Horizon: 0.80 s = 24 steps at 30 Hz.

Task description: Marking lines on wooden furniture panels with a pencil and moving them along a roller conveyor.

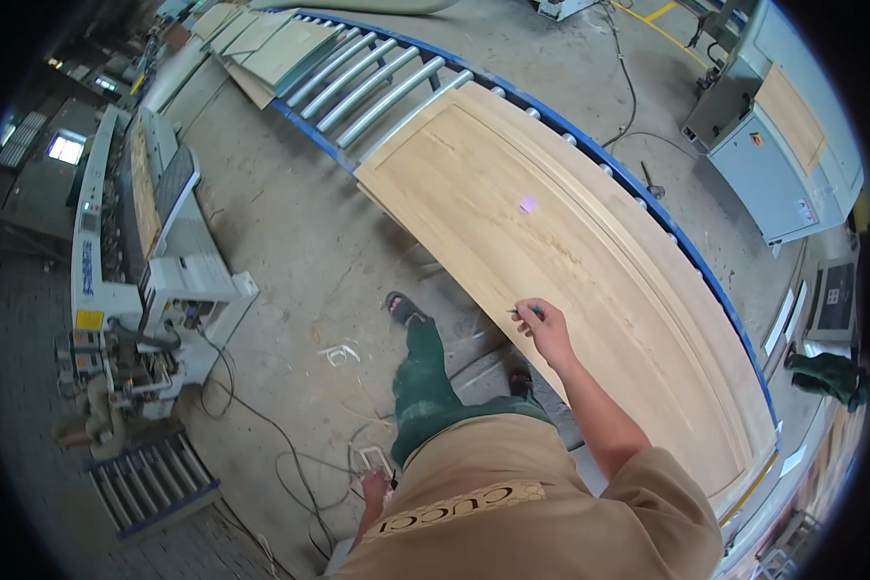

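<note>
A long, pale wooden door panel (551, 242) with a raised moulding along its far side lies flat on a roller conveyor. Over the panel's near edge, my right hand (543, 331) pinches a thin, dark green pencil-like stick (526, 309) between thumb and fingers. Rough, darker marks run along the wood's middle, and a small pink paper note (528, 205) lies farther up. My left hand (375, 485) hangs low beside my body, away from the panel. Its fingers are too small and partly hidden to read, with something dark beside them.
Bare metal rollers (387, 87) and a blue rail (638, 184) carry on past the panel to stacked boards (275, 48). A white machine (179, 280) stands left, with cables (280, 435) across the floor. A grey-blue cabinet (778, 164) is at right.
</note>
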Motion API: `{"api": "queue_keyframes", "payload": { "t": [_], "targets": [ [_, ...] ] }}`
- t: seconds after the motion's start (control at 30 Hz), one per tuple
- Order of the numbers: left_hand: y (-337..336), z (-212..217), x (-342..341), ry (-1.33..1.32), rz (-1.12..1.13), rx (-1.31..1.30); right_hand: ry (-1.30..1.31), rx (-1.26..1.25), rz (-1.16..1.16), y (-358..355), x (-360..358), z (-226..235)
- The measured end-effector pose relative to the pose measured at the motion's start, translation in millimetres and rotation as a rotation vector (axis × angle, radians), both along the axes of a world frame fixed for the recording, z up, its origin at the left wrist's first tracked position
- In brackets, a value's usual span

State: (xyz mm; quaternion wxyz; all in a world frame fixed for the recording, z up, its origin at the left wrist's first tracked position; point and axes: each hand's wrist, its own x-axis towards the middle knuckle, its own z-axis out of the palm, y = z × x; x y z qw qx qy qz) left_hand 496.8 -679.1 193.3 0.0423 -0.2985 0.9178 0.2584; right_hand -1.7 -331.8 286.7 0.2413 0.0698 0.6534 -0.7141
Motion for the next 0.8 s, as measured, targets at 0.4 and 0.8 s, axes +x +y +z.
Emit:
{"api": "queue_keyframes", "payload": {
  "t": [0.4, 0.8],
  "targets": [
    [-440.7, -18.8, -636.4, -0.084, -0.104, 0.142, -0.247, 0.242, -0.525, -188.4, -78.2, -59.8],
    [-371.4, -42.4, -1016.8, 0.203, -0.389, 0.36, -0.384, -0.089, -0.423, -432.9, -143.9, -98.6]
  ]
}}
